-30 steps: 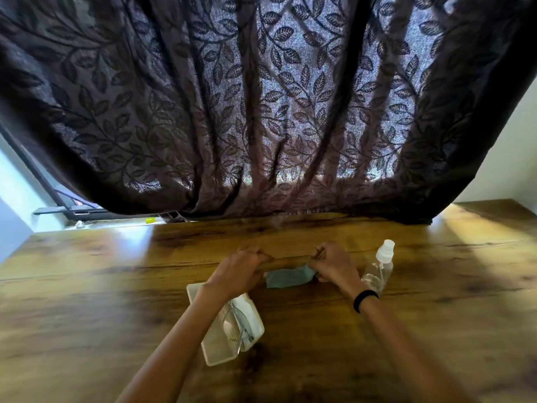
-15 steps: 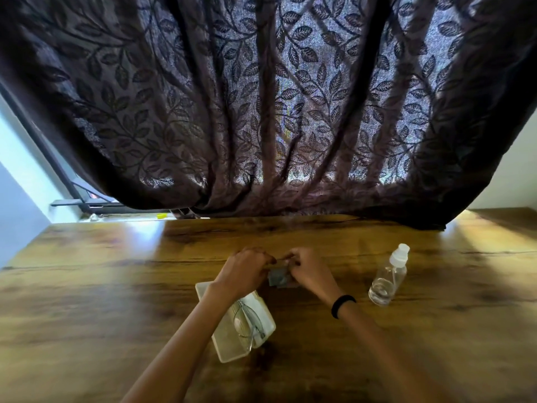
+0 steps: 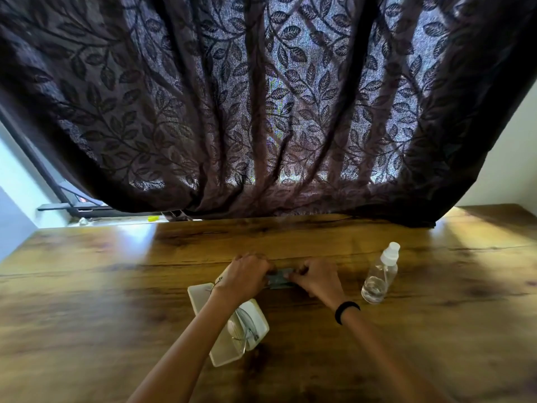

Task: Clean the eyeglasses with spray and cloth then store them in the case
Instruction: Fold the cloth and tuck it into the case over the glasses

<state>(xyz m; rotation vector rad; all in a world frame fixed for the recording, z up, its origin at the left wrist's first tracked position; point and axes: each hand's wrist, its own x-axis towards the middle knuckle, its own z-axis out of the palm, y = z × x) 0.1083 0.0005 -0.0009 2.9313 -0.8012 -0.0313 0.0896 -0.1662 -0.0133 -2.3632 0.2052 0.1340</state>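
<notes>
Head view: at lower centre of the frame, a person's left hand [image 3: 245, 276] and right hand [image 3: 315, 279] meet over a small grey-green cloth [image 3: 279, 279] lying on a wooden table [image 3: 87, 315]. The fingers of both hands are curled down onto the cloth, pinching its two ends, with only a narrow strip of fabric showing between them. A dark band [image 3: 346, 311] circles the right wrist.

Just below the left hand, partly under the forearm, an open white case [image 3: 232, 327] rests on the table with its lid tipped toward the left. The eyeglasses [image 3: 245, 330] lie inside it, lenses and thin frame visible at the case's right side.

To the right of the hands, apart from them, a clear spray bottle [image 3: 380, 274] with a white nozzle stands leaning slightly, a little liquid at its base.

Across the upper half of the frame hangs a dark sheer curtain [image 3: 261, 112] patterned with leaves, backlit, its hem brushing the table's far edge. Bright daylight spills in at the left edge.
</notes>
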